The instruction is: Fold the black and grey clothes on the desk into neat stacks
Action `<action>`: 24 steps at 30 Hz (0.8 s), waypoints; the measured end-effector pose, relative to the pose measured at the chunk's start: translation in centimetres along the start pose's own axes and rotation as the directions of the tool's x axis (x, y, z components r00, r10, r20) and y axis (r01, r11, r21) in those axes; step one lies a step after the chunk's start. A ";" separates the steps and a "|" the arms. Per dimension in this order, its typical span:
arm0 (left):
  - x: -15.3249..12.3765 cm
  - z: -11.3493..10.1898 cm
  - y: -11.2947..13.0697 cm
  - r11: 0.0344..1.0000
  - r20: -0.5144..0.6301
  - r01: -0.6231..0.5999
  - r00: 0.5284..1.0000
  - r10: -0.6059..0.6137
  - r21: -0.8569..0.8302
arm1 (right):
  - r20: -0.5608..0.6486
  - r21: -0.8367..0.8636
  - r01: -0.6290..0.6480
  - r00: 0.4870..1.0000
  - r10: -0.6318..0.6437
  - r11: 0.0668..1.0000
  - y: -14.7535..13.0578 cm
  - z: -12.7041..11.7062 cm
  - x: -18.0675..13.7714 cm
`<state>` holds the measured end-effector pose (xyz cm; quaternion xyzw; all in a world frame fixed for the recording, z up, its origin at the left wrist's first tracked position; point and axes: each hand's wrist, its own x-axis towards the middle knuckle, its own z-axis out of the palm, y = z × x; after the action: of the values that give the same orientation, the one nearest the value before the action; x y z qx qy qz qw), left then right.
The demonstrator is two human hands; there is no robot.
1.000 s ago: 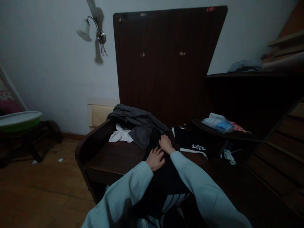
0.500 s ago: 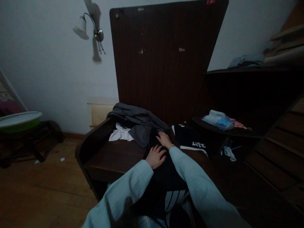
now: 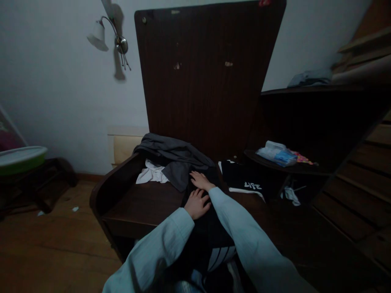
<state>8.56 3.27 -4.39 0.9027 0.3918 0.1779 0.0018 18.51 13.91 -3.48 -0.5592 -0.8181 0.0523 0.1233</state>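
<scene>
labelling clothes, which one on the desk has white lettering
The folded black cloth, right of the right hand; the black garment under that hand shows stripes, the gray cloth and white cloth no lettering.

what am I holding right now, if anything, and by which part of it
Nothing appears to be gripped: the left hand and right hand lie open on the black garment, toward its far end.

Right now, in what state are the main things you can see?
Left hand: open, palm down
Right hand: open, palm down
Black striped garment: laid out under both hands
Dark grey garment: crumpled
White cloth: crumpled
Black lettered garment: apparently folded
Wall lamp: unlit
Green basin: upright
</scene>
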 end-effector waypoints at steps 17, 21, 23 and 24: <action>0.0 -0.2 -0.1 0.998 0.061 0.041 0.997 -0.038 -0.055 | -0.261 0.178 -0.438 0.842 0.472 0.881 2.7 0.1 -1.6; 0.1 -0.4 0.0 0.998 0.078 0.049 0.996 -0.045 -0.051 | -0.282 0.216 -0.405 0.845 0.454 0.888 3.1 0.0 -1.4; 0.1 -0.4 0.1 0.997 0.080 0.055 0.995 -0.051 -0.045 | -0.323 0.240 -0.370 0.841 0.434 0.897 3.3 -0.5 -1.6; 0.1 -0.3 0.1 0.997 0.081 0.058 0.995 -0.055 -0.043 | -0.340 0.251 -0.350 0.841 0.421 0.902 3.3 -0.8 -1.7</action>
<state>8.56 3.26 -4.04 0.8974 0.4126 0.1503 0.0432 22.29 13.49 -3.72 -0.6986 -0.6395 0.0381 0.3187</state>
